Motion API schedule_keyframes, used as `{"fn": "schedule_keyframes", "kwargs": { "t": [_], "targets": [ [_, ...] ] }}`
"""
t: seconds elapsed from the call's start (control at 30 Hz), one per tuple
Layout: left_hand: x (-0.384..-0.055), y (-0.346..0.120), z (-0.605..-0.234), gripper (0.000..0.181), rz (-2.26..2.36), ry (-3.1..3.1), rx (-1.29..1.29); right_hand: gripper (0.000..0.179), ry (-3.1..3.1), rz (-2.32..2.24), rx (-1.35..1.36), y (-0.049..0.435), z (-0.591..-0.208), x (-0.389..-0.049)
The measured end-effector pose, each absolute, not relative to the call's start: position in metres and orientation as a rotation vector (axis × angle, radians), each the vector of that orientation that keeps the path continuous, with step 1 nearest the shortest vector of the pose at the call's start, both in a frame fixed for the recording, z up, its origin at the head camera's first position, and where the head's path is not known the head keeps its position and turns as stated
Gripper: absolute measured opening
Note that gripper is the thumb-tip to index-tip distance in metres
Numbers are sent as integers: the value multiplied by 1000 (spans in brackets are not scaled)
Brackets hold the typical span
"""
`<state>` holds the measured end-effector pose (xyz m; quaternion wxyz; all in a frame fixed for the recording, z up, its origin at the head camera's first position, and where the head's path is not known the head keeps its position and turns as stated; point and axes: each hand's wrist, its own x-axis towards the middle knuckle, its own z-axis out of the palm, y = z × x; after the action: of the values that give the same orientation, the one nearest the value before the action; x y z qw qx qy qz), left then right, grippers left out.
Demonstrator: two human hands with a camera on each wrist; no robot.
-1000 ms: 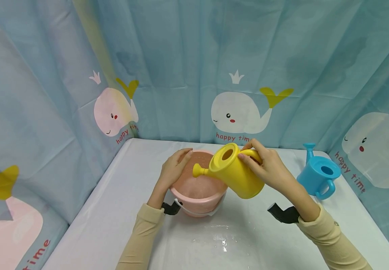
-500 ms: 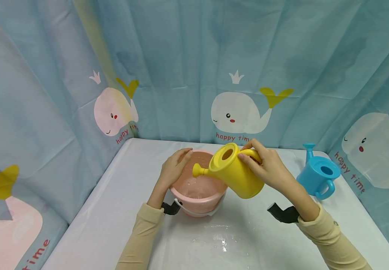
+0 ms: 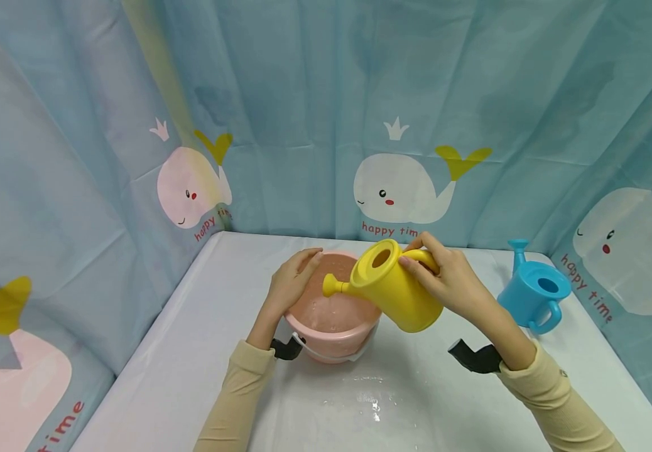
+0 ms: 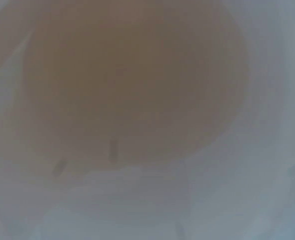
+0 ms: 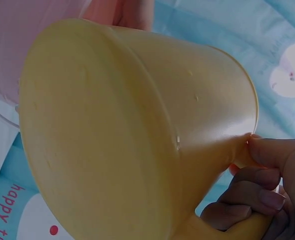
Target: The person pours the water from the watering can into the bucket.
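A yellow watering can [image 3: 396, 289] is tilted over a pink bucket [image 3: 331, 342], its spout head above the bucket's opening. My right hand [image 3: 447, 273] grips the can's handle; in the right wrist view, curled fingers [image 5: 245, 197] and the thumb wrap round that handle, and the can's base [image 5: 97, 135] faces the camera. Wet drops show inside the bucket. At the bucket's left rim, my left hand [image 3: 292, 279] holds on, thumb along the inner side; its other fingers are partly hidden. The left wrist view is too blurred to make out.
A blue watering can [image 3: 535, 292] stands upright at the table's right back. Wet spots glisten on the white tabletop [image 3: 371, 402] in front of the bucket. Blue curtains [image 3: 326, 113] with printed whales hang behind and at both sides.
The splashing inside the bucket has died down to small drops. Both hands, the yellow watering can and the bucket keep nearly the same places.
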<state>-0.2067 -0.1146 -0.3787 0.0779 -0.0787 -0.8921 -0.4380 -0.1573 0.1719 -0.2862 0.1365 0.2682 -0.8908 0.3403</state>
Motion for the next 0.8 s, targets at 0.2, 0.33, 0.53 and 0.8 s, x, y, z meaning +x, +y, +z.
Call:
{"fn": "schedule_keyframes", "kwargs": {
  "t": [0.2,0.33,0.53,0.8],
  "targets": [
    [-206,-114,-379,50,-1311,-2668,-229,18,-2582,986,786,171,-286,-157],
    [-206,-114,-379,51,-1314,-2670,-225,19,-2597,989,782,171,-285,-156],
    [-207,-115,-380,55,-1314,-2667,-234,21,-2624,999,781,170,-283,-156],
    [-206,-115,-380,54,-1308,-2661,-244,20,-2618,992,823,169,-281,-158]
  ]
}}
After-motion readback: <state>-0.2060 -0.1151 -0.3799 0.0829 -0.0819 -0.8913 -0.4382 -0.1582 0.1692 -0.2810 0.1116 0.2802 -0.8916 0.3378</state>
